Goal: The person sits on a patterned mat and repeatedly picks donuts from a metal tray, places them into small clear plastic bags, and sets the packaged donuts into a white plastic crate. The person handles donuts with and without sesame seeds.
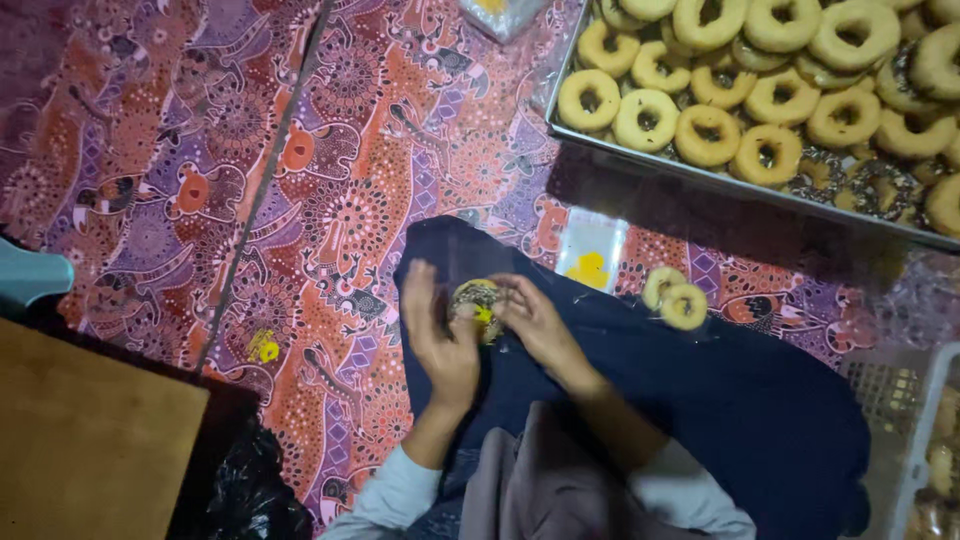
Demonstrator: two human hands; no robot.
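Note:
My left hand [440, 340] and my right hand [540, 325] together hold a ring-shaped doughnut with dark sprinkles in clear wrap [478, 302], over my dark blue lap [700, 400]. Both hands' fingers pinch at the wrap around it. Two plain doughnuts [675, 297] lie on the lap just right of my right hand. A small clear bag with a yellow mark [590, 255] lies flat on the patterned mat beyond the hands.
A metal tray [640, 160] at the upper right holds several glazed doughnuts, some with sprinkles. A white plastic basket [915, 440] stands at the lower right. A brown board [90, 440] and black bag lie lower left. The patterned mat [250, 150] covers the floor.

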